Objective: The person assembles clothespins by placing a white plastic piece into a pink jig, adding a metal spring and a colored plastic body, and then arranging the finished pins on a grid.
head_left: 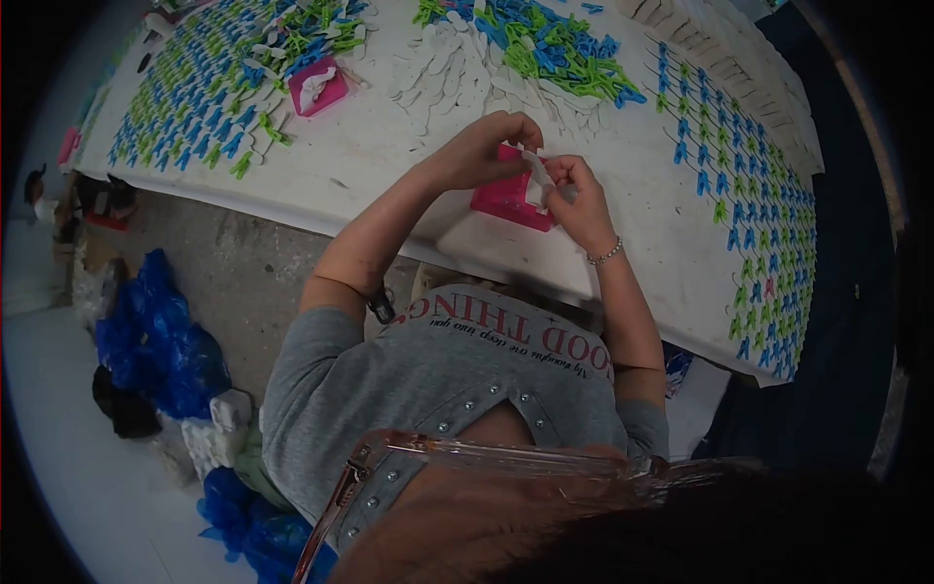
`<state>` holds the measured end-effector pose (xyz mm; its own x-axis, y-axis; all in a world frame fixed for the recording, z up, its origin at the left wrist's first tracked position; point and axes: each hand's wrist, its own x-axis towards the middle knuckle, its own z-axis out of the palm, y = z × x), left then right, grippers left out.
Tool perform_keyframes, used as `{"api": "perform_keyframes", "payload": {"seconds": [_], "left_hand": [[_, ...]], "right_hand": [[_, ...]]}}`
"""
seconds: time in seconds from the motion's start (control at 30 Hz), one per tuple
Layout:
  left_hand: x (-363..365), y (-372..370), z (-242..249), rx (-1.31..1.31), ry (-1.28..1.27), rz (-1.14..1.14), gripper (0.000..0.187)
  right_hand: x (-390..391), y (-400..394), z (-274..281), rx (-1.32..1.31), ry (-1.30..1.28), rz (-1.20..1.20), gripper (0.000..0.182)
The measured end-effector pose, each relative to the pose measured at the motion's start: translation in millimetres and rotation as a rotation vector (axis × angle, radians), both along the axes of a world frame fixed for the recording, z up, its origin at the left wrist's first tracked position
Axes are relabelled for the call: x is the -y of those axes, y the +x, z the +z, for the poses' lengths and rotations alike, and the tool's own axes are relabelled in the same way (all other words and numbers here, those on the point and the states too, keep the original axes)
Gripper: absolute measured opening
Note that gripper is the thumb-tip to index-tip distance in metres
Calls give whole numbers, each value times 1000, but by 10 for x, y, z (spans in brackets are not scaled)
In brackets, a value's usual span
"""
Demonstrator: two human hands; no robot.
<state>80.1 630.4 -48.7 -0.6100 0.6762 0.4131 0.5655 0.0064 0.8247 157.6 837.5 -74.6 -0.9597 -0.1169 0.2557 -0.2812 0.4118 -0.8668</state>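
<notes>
A pink tray [508, 201] lies near the table's front edge, beneath both hands. My left hand [493, 148] reaches over its back part, fingers curled and pinched at the upper end of a small white piece [535, 182]. To the right, my right hand [582, 202] has thumb and fingers closed on the same piece from its right side. The fingertips partly hide the piece, and its exact shape is hard to make out. Behind the hands spreads a pile of flat white pieces [452, 83].
Blue and green clips [564, 58] are heaped at the back. Rows of clips [190, 112] cover the left side, and more rows [749, 195] the right. A second pink tray [318, 88] holds white pieces. Blue plastic bags [161, 336] lie on the floor at left.
</notes>
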Motion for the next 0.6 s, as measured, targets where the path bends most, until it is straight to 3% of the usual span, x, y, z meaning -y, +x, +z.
{"api": "perform_keyframes", "payload": {"seconds": [0.23, 0.43, 0.6], "left_hand": [[-31, 77, -229, 9, -106, 27, 24], [-81, 91, -253, 34, -129, 47, 22], [-226, 132, -261, -105, -94, 72, 21]], "right_hand": [[-198, 85, 71, -55, 278, 5, 29], [-237, 108, 126, -43, 278, 1, 31], [-306, 119, 409, -89, 285, -26, 33]]}}
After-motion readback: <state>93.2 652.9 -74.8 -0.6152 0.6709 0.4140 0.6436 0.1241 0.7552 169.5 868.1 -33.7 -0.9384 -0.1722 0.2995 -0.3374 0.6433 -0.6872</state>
